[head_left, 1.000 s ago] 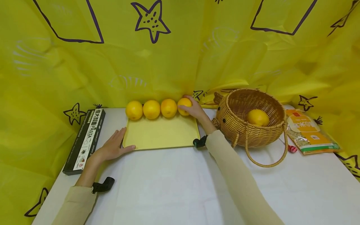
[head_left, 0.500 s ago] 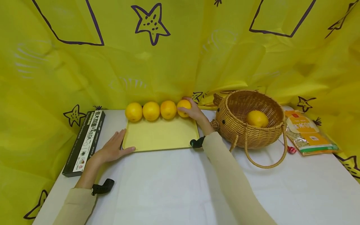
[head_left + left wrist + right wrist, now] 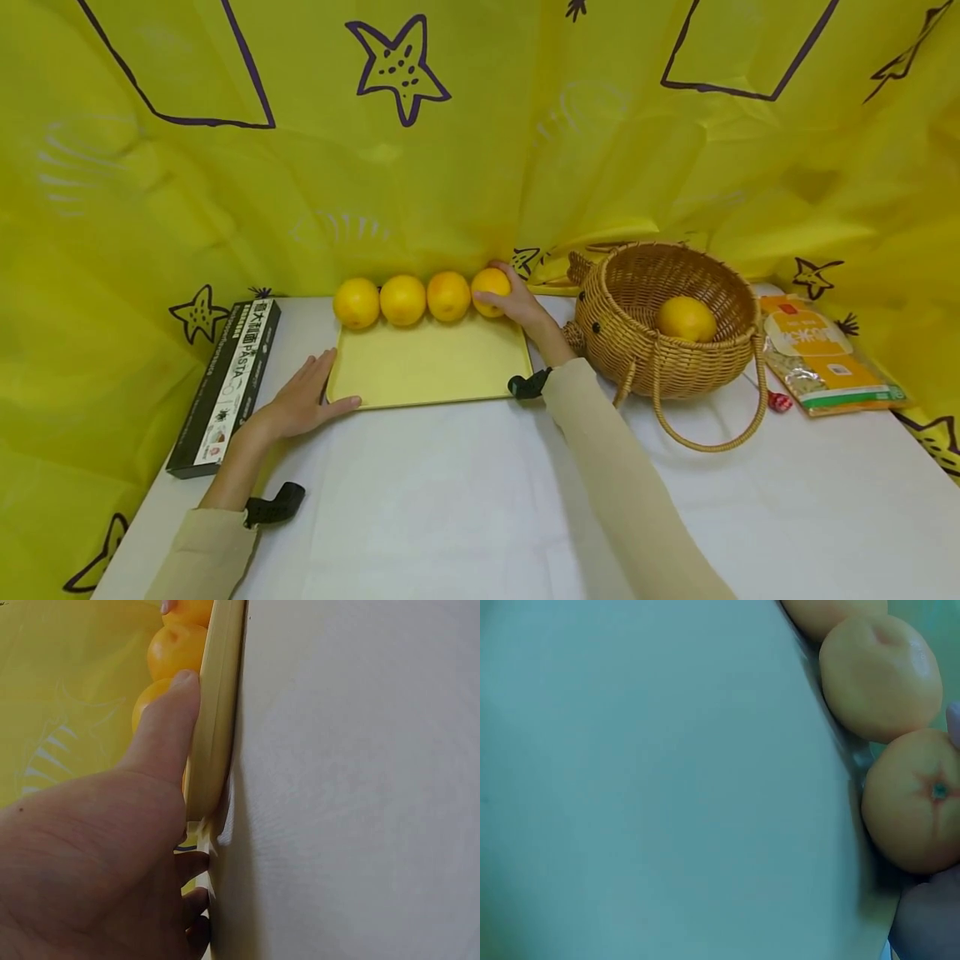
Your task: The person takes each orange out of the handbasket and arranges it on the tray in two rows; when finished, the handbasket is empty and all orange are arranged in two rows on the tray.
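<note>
A shallow pale yellow tray [image 3: 423, 367] lies on the table with several oranges [image 3: 403, 300] lined up along its far edge. My right hand [image 3: 527, 307] grips the rightmost orange [image 3: 489, 287], thumb on the near side and fingers behind it. In the right wrist view that orange [image 3: 915, 802] shows its star-shaped stem end, beside its neighbour [image 3: 881, 679]. My left hand [image 3: 296, 402] rests at the tray's near left corner, fingers extended along the left side. The left wrist view shows its thumb [image 3: 169, 727] lying straight along the tray's rim [image 3: 214, 727].
Right of the tray stands a wicker basket [image 3: 678, 367] with one orange [image 3: 686, 319] inside, its handle hanging forward. Beyond it lie an orange-and-clear food packet [image 3: 825, 354] and a red-wrapped sweet [image 3: 780, 402]. A black pasta box [image 3: 225, 387] lies at left. A yellow curtain [image 3: 480, 167] borders the table.
The scene sits a little lower in the head view. Both hands keep their places, the right on the orange and the left at the tray corner.
</note>
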`<state>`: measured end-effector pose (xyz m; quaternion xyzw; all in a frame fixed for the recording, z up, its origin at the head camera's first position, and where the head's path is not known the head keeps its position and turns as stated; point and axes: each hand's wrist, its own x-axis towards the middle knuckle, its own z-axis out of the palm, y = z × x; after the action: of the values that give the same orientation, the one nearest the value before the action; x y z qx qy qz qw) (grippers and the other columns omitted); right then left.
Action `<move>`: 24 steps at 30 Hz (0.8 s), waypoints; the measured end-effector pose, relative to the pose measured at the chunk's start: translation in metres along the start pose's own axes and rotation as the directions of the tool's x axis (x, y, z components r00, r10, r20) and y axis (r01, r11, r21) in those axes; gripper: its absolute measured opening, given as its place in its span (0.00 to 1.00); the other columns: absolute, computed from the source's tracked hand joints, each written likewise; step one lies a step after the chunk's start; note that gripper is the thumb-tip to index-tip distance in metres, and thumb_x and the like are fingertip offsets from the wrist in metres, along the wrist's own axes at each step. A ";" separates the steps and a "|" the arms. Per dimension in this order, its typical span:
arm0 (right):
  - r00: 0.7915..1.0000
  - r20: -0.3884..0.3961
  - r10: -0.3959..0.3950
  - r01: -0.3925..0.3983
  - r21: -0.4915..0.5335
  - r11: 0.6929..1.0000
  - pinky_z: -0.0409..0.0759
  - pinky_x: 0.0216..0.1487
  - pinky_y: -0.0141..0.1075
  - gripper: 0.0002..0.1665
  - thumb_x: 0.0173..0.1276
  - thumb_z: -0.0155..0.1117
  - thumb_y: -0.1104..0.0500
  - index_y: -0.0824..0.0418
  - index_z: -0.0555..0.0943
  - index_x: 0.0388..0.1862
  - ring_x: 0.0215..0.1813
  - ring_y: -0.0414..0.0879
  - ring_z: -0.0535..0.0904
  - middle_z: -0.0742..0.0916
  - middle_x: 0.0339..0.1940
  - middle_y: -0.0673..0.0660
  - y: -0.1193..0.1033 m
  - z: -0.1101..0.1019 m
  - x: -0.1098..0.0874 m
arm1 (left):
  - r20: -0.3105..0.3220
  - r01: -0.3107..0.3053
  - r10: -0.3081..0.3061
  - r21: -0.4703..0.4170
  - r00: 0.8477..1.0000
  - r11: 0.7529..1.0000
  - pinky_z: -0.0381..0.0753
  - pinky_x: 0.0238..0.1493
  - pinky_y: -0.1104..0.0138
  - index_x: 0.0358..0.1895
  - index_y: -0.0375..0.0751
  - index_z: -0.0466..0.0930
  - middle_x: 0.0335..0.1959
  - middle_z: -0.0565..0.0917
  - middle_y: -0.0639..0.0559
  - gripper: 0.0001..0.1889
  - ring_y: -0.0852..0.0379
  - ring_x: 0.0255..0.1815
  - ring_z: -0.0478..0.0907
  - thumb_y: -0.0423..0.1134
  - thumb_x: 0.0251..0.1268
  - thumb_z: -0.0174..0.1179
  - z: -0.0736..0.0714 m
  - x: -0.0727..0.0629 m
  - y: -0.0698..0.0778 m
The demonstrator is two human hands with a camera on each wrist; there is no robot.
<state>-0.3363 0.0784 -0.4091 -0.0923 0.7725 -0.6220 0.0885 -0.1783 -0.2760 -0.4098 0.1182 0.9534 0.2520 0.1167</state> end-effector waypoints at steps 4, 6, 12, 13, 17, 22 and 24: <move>1.000 -0.019 -0.013 0.013 -0.024 1.000 0.71 0.61 0.44 0.44 0.65 0.67 0.57 0.51 0.57 0.75 0.61 0.55 0.69 0.66 0.71 0.63 0.002 0.002 0.002 | -0.003 0.000 0.000 -0.001 1.000 1.000 0.41 0.73 0.34 0.77 0.29 0.36 0.77 0.42 0.25 0.54 0.24 0.76 0.36 0.61 0.64 0.57 -0.001 -0.001 0.001; 1.000 -0.020 -0.011 0.010 -0.041 0.999 0.71 0.62 0.45 0.44 0.64 0.68 0.55 0.49 0.57 0.75 0.62 0.55 0.69 0.64 0.72 0.63 0.002 0.002 0.002 | -0.004 -0.002 0.002 -0.004 1.000 1.000 0.41 0.73 0.34 0.77 0.29 0.36 0.77 0.42 0.25 0.54 0.24 0.76 0.37 0.61 0.64 0.57 0.000 -0.001 0.002; 0.999 -0.037 -0.035 0.030 -0.118 0.993 0.68 0.67 0.51 0.45 0.64 0.68 0.54 0.50 0.57 0.76 0.67 0.58 0.63 0.60 0.73 0.65 -0.005 0.006 -0.002 | -0.012 -0.007 0.007 0.002 1.000 1.000 0.41 0.73 0.34 0.76 0.28 0.37 0.77 0.42 0.25 0.54 0.23 0.76 0.37 0.61 0.64 0.56 -0.001 -0.002 0.003; 0.998 -0.049 -0.035 0.028 -0.142 0.989 0.67 0.69 0.52 0.46 0.63 0.69 0.53 0.50 0.57 0.76 0.69 0.59 0.62 0.60 0.74 0.65 -0.007 0.006 -0.003 | -0.010 -0.005 0.005 0.003 1.000 1.000 0.41 0.73 0.34 0.76 0.28 0.37 0.77 0.42 0.25 0.54 0.24 0.76 0.37 0.61 0.65 0.56 -0.001 -0.003 0.003; 0.990 -0.137 -0.044 0.012 -0.225 0.974 0.60 0.74 0.55 0.47 0.62 0.69 0.49 0.53 0.58 0.75 0.74 0.61 0.56 0.56 0.75 0.67 -0.015 0.008 -0.009 | -0.001 0.001 -0.001 -0.002 1.000 1.000 0.41 0.74 0.34 0.77 0.29 0.36 0.77 0.41 0.25 0.53 0.24 0.76 0.36 0.61 0.65 0.55 0.000 -0.003 0.002; 0.960 -0.262 -0.094 0.040 -0.207 0.978 0.61 0.74 0.55 0.40 0.68 0.62 0.46 0.55 0.59 0.73 0.76 0.60 0.55 0.55 0.76 0.63 -0.043 0.013 -0.041 | -0.008 -0.003 0.003 0.000 1.000 1.000 0.41 0.74 0.34 0.77 0.29 0.37 0.77 0.41 0.25 0.53 0.24 0.76 0.36 0.61 0.65 0.56 0.000 -0.002 0.001; 0.956 -0.256 -0.142 0.097 -0.180 0.979 0.61 0.75 0.53 0.37 0.69 0.61 0.49 0.56 0.60 0.72 0.76 0.57 0.56 0.57 0.75 0.61 -0.059 0.015 -0.064 | -0.005 -0.005 0.005 -0.001 1.000 1.000 0.41 0.73 0.34 0.77 0.29 0.36 0.77 0.41 0.25 0.54 0.24 0.76 0.36 0.62 0.64 0.56 -0.001 -0.002 0.001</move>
<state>-0.2687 0.0685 -0.3532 -0.0613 0.8192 -0.5668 -0.0623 -0.1770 -0.2764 -0.4080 0.1197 0.9533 0.2529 0.1135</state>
